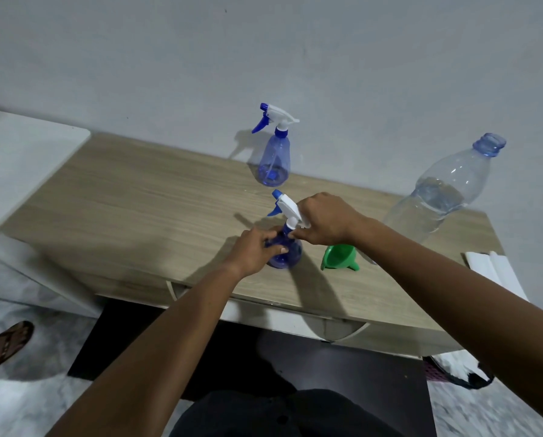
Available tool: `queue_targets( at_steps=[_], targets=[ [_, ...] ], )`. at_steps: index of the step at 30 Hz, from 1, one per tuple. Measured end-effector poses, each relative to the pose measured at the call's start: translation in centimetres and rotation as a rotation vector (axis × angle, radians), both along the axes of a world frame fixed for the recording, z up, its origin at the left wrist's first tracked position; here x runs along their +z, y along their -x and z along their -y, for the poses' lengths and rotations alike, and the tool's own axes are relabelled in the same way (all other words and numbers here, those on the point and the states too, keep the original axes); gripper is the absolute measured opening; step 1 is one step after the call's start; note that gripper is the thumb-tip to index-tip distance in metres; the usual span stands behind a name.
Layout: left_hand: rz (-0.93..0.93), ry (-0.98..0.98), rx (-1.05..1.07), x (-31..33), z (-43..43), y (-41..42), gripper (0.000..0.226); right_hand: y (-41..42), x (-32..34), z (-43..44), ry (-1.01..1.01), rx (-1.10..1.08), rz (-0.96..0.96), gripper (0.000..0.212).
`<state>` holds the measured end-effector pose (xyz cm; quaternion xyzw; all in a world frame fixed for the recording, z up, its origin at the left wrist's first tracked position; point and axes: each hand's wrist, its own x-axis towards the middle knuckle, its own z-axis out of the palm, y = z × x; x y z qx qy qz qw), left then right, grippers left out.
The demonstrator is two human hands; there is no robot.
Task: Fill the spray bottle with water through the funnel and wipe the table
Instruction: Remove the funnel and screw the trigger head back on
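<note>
A blue spray bottle (pixel 290 254) stands near the front of the wooden table (pixel 131 209). My left hand (pixel 253 251) grips its body. My right hand (pixel 323 220) holds its white spray head (pixel 287 209) at the neck. A green funnel (pixel 339 257) lies on its side just right of the bottle. A second blue spray bottle (pixel 274 156) stands upright at the back by the wall. A large clear water bottle (pixel 443 190), uncapped and partly full, stands at the right.
A white folded cloth (pixel 494 269) lies at the table's right edge. A white surface (pixel 21 152) adjoins the table on the left. A sandalled foot (pixel 6 345) shows on the floor at lower left. A grey wall rises behind the table.
</note>
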<state>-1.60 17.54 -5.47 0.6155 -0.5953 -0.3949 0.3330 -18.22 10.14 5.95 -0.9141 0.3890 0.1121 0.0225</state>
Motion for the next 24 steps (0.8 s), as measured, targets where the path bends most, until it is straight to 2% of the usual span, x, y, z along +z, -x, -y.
queue_targets(
  at_steps=[6, 9, 11, 14, 16, 20, 24],
  targets=[
    [0.012, 0.01, -0.019, 0.3, -0.1, -0.1, 0.029, -0.3, -0.5, 0.0, 0.124, 0.018, -0.055, 0.048],
    [0.01, 0.001, -0.017, 0.5, -0.2, -0.1, 0.025, -0.2, -0.7, 0.3, 0.159, 0.019, -0.106, 0.058],
    [0.012, -0.003, -0.009, 0.1, 0.1, 0.0, 0.021, 0.2, -0.6, 0.4, 0.106, 0.008, -0.047, 0.059],
    [0.008, -0.004, -0.01, 0.2, 0.1, -0.1, 0.024, 0.8, -0.8, 1.0, -0.143, -0.042, 0.104, 0.056],
    [-0.004, -0.002, -0.014, 0.1, 0.1, -0.1, 0.024, 0.9, -1.1, 1.2, -0.228, -0.059, 0.178, 0.051],
    [-0.009, 0.0, -0.019, 0.2, 0.0, 0.0, 0.023, 0.6, -1.2, 1.0, -0.223, -0.09, 0.192, 0.032],
    [0.014, 0.013, -0.023, 0.3, -0.1, 0.0, 0.015, 0.2, -1.1, 0.8, -0.161, -0.093, 0.127, 0.04]
  ],
)
